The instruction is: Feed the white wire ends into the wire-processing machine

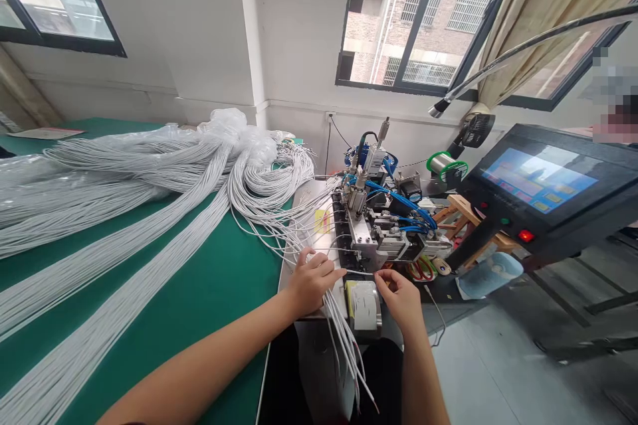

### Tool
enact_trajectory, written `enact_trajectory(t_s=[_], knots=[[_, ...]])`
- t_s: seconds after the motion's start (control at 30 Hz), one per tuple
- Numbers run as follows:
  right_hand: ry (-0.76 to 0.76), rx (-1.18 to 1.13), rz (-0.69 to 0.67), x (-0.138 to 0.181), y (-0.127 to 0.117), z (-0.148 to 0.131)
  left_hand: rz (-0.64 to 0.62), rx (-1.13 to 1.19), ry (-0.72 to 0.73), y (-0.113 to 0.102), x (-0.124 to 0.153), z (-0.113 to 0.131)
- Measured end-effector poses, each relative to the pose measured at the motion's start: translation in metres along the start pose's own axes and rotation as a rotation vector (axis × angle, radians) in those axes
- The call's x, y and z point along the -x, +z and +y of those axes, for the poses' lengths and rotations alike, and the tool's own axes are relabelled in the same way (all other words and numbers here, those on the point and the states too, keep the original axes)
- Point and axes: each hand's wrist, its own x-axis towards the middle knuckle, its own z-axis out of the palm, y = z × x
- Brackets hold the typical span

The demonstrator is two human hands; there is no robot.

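Observation:
A single white cable (pixel 359 272) runs level between my two hands in front of the machine. My left hand (pixel 313 283) is closed on it, resting over a bundle of white cables (pixel 339 322) whose loose ends hang down toward my lap. My right hand (pixel 403 300) pinches the same cable near its end with thumb and forefinger; the tip is hidden by the fingers. Just beyond both hands stands the wire-processing machine (pixel 361 239), with metal cylinders and blue air hoses. Between my wrists sits a small box-like part with a pale label (pixel 365 307).
Long bundles of white cables (pixel 164 265) cover much of the green table (pixel 219 319) at left, some wrapped in clear plastic (pixel 224 126). At right are a control screen (pixel 541 176), a green-rimmed solder wire spool (pixel 443 165) and a blue cylindrical container (pixel 491 275). A lamp arm (pixel 523 50) reaches overhead.

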Motion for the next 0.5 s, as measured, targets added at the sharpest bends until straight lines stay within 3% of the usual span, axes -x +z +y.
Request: enact_trajectory(t_s=[0.17,0.33,0.5], knots=[[-0.09,0.03,-0.041,-0.01,0.007,0.001,0.04,-0.005,-0.039,-0.001,-0.002,0.002],[-0.15,-0.082,-0.094,-0.021,0.015,0.007,0.05,-0.011,-0.039,-0.002,-0.005,0.002],[-0.076,-0.29,-0.206,-0.027,0.019,0.011,0.008,-0.02,-0.056,0.0,-0.004,0.003]])
